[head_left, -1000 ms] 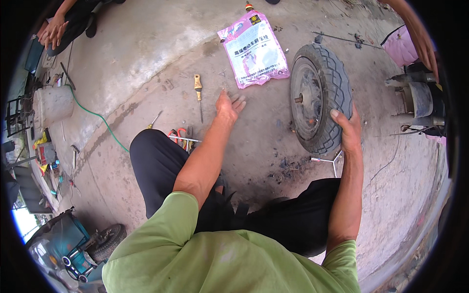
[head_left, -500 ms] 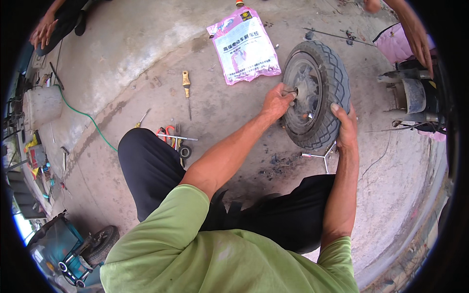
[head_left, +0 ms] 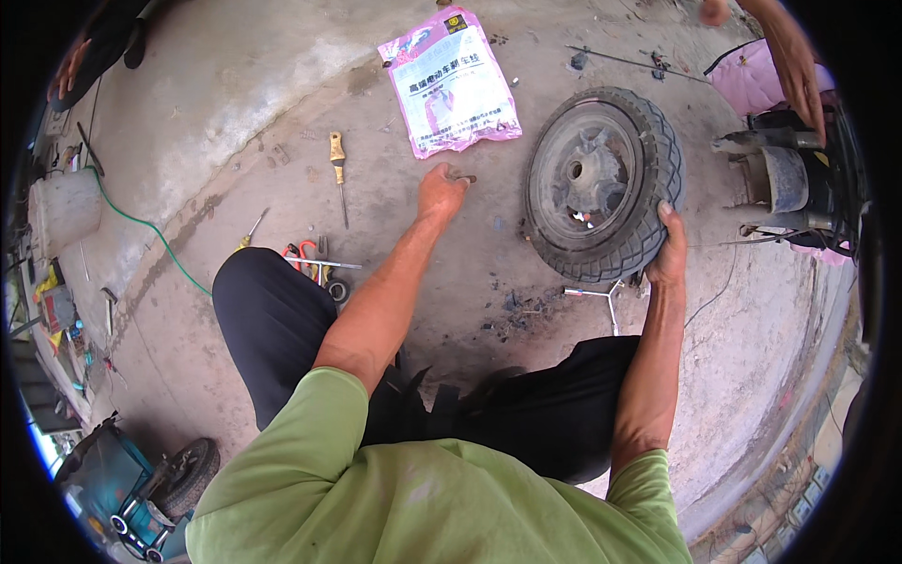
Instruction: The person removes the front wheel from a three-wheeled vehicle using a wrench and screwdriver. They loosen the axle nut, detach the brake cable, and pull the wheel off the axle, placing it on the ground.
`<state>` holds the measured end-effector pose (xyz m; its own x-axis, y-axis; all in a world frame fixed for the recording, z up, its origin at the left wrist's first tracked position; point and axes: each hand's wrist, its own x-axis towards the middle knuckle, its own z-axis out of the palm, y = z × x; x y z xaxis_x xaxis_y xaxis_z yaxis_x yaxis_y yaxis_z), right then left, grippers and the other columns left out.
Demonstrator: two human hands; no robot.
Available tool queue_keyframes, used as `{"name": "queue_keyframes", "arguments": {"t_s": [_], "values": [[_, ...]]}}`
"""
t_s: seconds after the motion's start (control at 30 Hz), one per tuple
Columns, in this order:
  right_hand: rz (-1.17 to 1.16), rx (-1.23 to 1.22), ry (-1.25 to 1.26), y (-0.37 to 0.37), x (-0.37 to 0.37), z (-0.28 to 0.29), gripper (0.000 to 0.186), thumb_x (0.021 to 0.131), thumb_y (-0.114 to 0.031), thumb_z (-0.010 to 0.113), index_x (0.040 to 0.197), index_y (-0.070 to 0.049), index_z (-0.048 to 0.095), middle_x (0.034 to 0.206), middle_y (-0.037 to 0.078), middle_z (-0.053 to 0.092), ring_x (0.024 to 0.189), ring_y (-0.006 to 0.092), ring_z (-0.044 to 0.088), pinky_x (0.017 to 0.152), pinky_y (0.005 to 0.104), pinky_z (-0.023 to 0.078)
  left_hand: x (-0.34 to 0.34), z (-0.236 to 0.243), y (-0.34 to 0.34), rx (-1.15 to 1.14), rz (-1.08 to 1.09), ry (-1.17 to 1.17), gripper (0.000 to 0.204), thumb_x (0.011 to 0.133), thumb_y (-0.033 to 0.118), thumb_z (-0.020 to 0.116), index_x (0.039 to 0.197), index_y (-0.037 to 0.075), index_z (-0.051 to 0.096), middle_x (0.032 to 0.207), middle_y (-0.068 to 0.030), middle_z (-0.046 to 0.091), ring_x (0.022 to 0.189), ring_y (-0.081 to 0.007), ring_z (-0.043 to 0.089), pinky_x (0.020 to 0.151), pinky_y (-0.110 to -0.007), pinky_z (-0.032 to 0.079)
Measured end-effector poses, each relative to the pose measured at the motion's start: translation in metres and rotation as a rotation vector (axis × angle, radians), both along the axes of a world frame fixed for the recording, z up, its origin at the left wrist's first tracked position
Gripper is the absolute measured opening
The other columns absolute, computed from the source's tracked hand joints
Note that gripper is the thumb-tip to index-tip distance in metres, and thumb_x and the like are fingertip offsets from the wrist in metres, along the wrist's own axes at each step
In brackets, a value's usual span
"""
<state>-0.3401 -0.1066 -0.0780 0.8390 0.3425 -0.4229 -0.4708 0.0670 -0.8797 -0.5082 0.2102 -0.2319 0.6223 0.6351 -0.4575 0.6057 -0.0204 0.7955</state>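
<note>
A small scooter wheel (head_left: 575, 169) with a chunky-treaded black tyre stands tilted on the ground, its hub hole facing left and up. My right hand (head_left: 669, 252) is closed on the tyre's right side, thumb on the tread, the other fingers hidden behind it. Away from the hub, my left hand (head_left: 440, 195) is closed in a pinch on a small dark piece (head_left: 466, 178), too small to make out clearly. Just beyond that hand lies a pink-and-white plastic package (head_left: 451, 85). Below the wheel rests a three-armed socket wrench (head_left: 609, 299).
A yellow-handled screwdriver (head_left: 337, 160) lies left of centre. By my left knee are red-handled pliers (head_left: 299, 254), a metal T-bar (head_left: 324, 264) and a black tape roll (head_left: 338, 289). Another person's hand (head_left: 799, 80) reaches over scooter fork parts (head_left: 780, 179) at right.
My left hand has moved left, away from the hub, with a small dark piece in its fingers, uncovering the hub hole. The wheel's face has turned a little more upward.
</note>
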Motion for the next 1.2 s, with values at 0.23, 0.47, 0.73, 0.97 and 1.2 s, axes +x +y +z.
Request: {"name": "queue_keyframes", "arguments": {"t_s": [0.23,0.47,0.73,0.97,1.2], "values": [[0.041,-0.015,-0.068,-0.013,-0.010,-0.004,0.064,0.088,-0.034,0.066,0.137,0.005,0.052,0.129,0.016,0.064,0.114,0.0271,0.064,0.103,0.0393,0.049,0.039,0.061,-0.056,0.105,-0.533,-0.306,0.039,0.091,0.020,0.065,0.127,0.004,0.064,0.121,-0.0217,0.065,0.109,-0.0331,0.064,0.092,-0.043,0.050],[0.063,-0.003,-0.096,0.008,-0.014,0.011,0.068,0.082,-0.026,0.070,0.138,0.006,0.048,0.126,0.016,0.062,0.111,0.0255,0.063,0.098,0.0381,0.051,0.082,0.049,-0.067,0.120,-0.846,-0.420,0.032,0.092,0.015,0.061,0.123,0.006,0.063,0.114,-0.0230,0.064,0.111,-0.0412,0.061,0.094,-0.048,0.048],[0.059,-0.016,-0.109,0.006,-0.015,0.008,0.069,0.083,-0.029,0.070,0.139,0.006,0.048,0.129,0.016,0.062,0.113,0.0258,0.063,0.099,0.0382,0.049,0.089,0.044,-0.057,0.334,-0.883,-0.626,0.024,0.090,0.014,0.065,0.112,0.004,0.064,0.098,-0.0199,0.065,0.098,-0.0398,0.063,0.086,-0.050,0.050],[0.076,-0.053,-0.155,0.005,-0.018,0.009,0.071,0.083,-0.032,0.071,0.139,0.005,0.049,0.128,0.015,0.062,0.114,0.0253,0.062,0.099,0.0379,0.049,0.054,0.051,-0.051,0.273,-0.544,-0.421,0.024,0.089,0.022,0.071,0.092,0.001,0.060,0.091,-0.0199,0.064,0.088,-0.0375,0.064,0.075,-0.048,0.049],[0.008,-0.009,-0.044,0.012,-0.020,0.007,0.068,0.089,-0.036,0.067,0.139,0.006,0.050,0.131,0.017,0.063,0.117,0.0270,0.063,0.104,0.0396,0.047,0.013,0.025,-0.040,0.005,-0.473,-0.025,0.047,0.091,0.043,0.069,0.108,-0.001,0.068,0.093,-0.0177,0.070,0.091,-0.0273,0.067,0.082,-0.041,0.051]]}}
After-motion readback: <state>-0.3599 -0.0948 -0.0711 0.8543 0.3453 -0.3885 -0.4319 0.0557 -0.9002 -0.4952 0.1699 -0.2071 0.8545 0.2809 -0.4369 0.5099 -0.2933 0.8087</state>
